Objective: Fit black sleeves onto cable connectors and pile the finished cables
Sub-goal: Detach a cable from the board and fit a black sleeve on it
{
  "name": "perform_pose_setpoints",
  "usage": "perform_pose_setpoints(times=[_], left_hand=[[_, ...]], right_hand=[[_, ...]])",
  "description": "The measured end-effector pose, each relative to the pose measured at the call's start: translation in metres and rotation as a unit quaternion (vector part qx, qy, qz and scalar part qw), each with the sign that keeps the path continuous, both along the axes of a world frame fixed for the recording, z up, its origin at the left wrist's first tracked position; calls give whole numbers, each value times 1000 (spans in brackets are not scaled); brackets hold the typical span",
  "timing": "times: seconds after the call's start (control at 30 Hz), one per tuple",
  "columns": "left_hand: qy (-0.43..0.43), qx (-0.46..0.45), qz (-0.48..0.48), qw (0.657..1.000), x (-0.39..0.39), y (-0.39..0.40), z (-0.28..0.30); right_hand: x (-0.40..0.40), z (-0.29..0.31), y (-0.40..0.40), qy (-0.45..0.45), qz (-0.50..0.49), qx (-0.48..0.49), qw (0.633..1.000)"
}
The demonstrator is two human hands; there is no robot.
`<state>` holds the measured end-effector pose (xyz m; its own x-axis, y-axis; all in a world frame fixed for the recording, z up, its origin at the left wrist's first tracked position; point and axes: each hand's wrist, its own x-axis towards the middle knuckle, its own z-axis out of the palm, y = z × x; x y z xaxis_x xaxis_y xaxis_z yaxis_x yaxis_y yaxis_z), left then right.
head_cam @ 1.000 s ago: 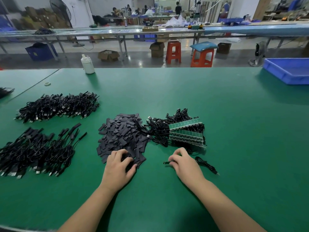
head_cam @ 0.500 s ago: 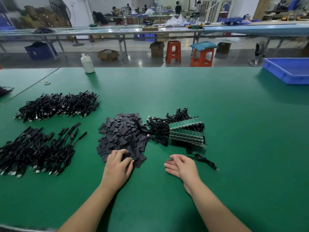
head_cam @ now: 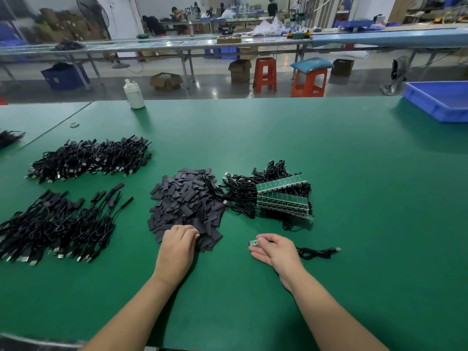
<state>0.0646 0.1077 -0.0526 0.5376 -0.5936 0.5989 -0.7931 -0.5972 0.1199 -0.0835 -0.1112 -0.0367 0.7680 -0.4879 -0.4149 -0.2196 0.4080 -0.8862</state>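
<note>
Head view: a green table [head_cam: 329,160] is seen from above, with both forearms reaching in from the bottom of the frame.
Left hand: the left hand [head_cam: 177,245] is laid on the near edge of the sleeve pile [head_cam: 186,203] at centre frame, fingers curled at a sleeve; whether one is actually pinched cannot be told.
Right hand: the right hand [head_cam: 274,249] is turned palm-up right of centre, and the small green connector board [head_cam: 254,242] of a cable [head_cam: 316,252] is pinched at its fingertips; the cable trails off to the right on the table.
Unfinished stock: a bundle of cables with green boards [head_cam: 281,198] lies just right of the sleeve pile.
Finished piles: two heaps of finished cables [head_cam: 63,224] lie at the left of the frame.
Risk, sleeves: two overlapping sleeves could be lifted together, since they lie flat and stacked.
Risk, fit: the board could catch on the sleeve mouth if it is offered at an angle.
Risk, cable: the loose cable could be dragged into the unfinished bundle and tangled.
Change: one second earlier the right hand was knuckles-up over the cable end; it has since been rolled over so the board is exposed. The left hand has stayed at the sleeve pile.
</note>
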Motion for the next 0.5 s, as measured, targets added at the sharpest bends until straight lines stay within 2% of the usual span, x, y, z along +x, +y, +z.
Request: perform_pose_setpoints(times=[0.1,0.2,0.23,0.3,0.33,0.5], left_hand=[[111,-34,13,993,-15,-12,18],[279,-67,1,958,-37,-37,34],[362,-73,-18,929,-44,-44,37],[541,-80,-41,836,-58,-58,40],[597,-84,-43,796,-64,-63,40],[718,-208,-5,665,-81,-82,43]], right_hand=[[-1,1,1,2,10,-7,1000],[-2,1,0,-4,10,0,1000],[-2,1,0,-4,10,2,1000],[-3,1,1,-1,9,3,1000],[-3,1,1,1,9,2,1000],[-6,2,4,-6,7,16,1000]])
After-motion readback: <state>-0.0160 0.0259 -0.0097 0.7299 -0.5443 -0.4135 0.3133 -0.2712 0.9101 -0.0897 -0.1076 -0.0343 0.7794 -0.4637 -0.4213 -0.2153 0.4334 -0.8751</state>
